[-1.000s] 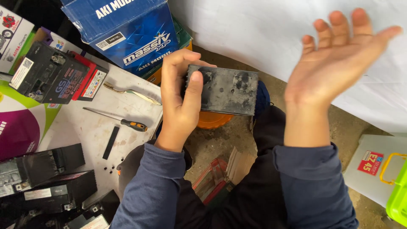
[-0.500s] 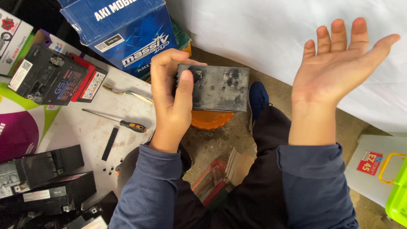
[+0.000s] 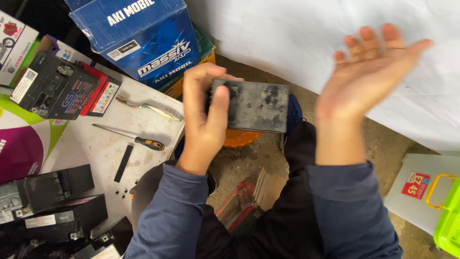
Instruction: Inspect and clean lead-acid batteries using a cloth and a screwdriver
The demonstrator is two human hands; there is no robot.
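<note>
Overhead, the left hand (image 3: 203,124) is clenched around one end of a grimy black battery case (image 3: 254,105), thumb across its face, holding it at chest height over the lap. Well apart, the right hand (image 3: 369,76) is raised, palm up, fingers spread and slightly blurred, grasping nothing. Nearby, a screwdriver (image 3: 129,136) lies on the white board (image 3: 96,153).

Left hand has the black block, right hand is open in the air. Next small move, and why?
Probably bring the right hand down onto the free end of the black block. The left hand grips only one end, holding it above the lap, and the right palm is open, empty and raised beside it. A second grip would likely steady it.
</note>
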